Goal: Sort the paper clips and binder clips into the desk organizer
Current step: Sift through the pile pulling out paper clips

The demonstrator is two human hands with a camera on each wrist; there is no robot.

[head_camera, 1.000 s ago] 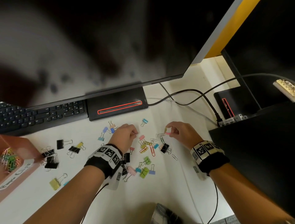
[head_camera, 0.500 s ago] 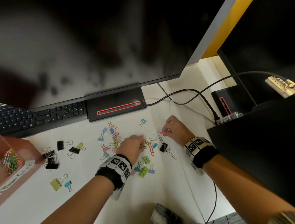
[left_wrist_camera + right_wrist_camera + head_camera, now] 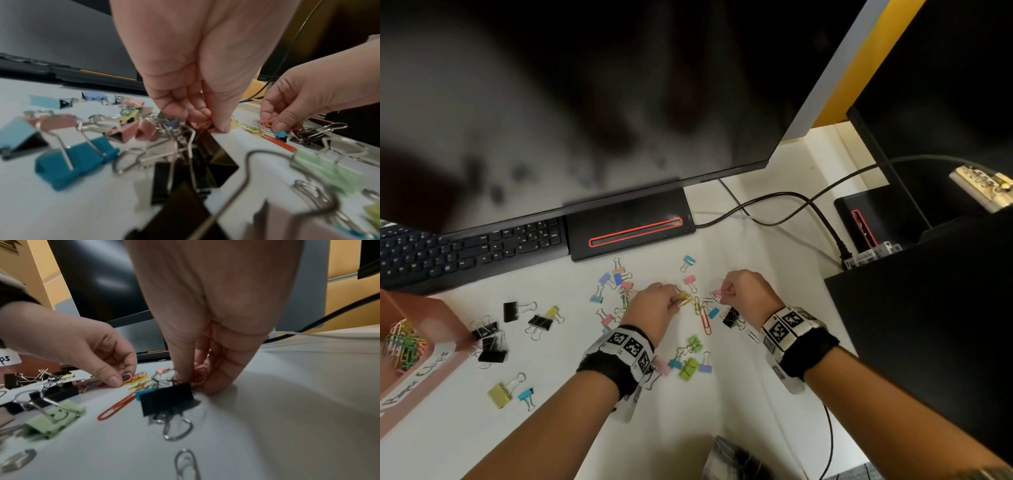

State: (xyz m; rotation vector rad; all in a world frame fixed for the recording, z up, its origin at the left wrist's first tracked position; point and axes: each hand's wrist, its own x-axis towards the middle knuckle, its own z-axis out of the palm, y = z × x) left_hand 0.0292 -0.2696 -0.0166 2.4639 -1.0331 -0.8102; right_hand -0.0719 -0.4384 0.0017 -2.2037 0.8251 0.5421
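Observation:
Coloured and black binder clips and paper clips lie scattered on the white desk [image 3: 558, 428]. My left hand [image 3: 658, 310] reaches into the middle of the pile, its thumb and fingers pinching paper clips [image 3: 206, 125] against the desk. My right hand [image 3: 746, 291] is just to the right and pinches pink paper clips [image 3: 199, 375] down at the desk. A long orange paper clip [image 3: 705, 322] and a black binder clip [image 3: 166, 398] lie between the hands. The reddish desk organizer [image 3: 431, 329] stands at the far left with several coloured paper clips [image 3: 402, 344] in one compartment.
A monitor [image 3: 585, 102] overhangs the desk, its black stand base [image 3: 630, 229] behind the clips. A black keyboard [image 3: 465, 246] lies at back left. Black cables [image 3: 791, 212] run at the back right. A black box [image 3: 928, 325] borders the right side.
My left hand has moved right from the left part of the pile to the paper clips in the middle. My right hand has stayed at its spot, still pinching a pink clip.

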